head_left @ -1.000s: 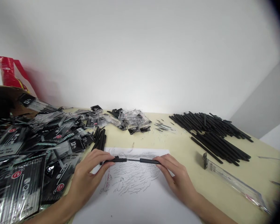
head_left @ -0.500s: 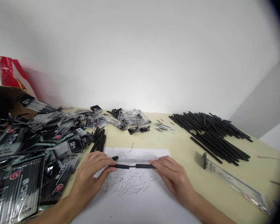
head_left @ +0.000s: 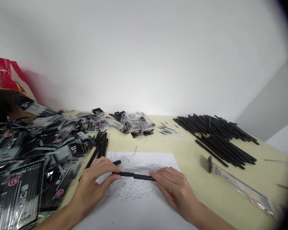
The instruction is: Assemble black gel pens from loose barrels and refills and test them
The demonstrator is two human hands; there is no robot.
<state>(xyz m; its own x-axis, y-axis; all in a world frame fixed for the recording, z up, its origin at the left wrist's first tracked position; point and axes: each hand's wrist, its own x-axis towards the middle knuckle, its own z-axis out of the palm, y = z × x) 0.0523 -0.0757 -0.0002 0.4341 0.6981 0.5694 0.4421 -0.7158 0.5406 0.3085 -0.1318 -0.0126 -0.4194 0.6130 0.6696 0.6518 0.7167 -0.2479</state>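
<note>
My left hand [head_left: 96, 183] and my right hand [head_left: 174, 188] each pinch one end of a slim black pen [head_left: 133, 175], held level just above a white sheet of paper [head_left: 144, 204] covered in black scribbles. The pen's two halves meet in the middle with no gap showing. A small black cap-like piece [head_left: 117, 162] pokes out past my left fingers. Both hands have their fingers closed round the pen.
Piled refill packets [head_left: 26, 159] fill the left of the cream table [head_left: 189, 153]. Loose black pen barrels [head_left: 99, 145] lie beside them. More packets [head_left: 136, 124] sit at the back, a big heap of black pens [head_left: 220, 134] at the right, a clear sleeve [head_left: 240, 188] nearer.
My hands came together and moved nearer to me. The thin refill seen between the two pen halves has gone inside, and the halves now meet.
</note>
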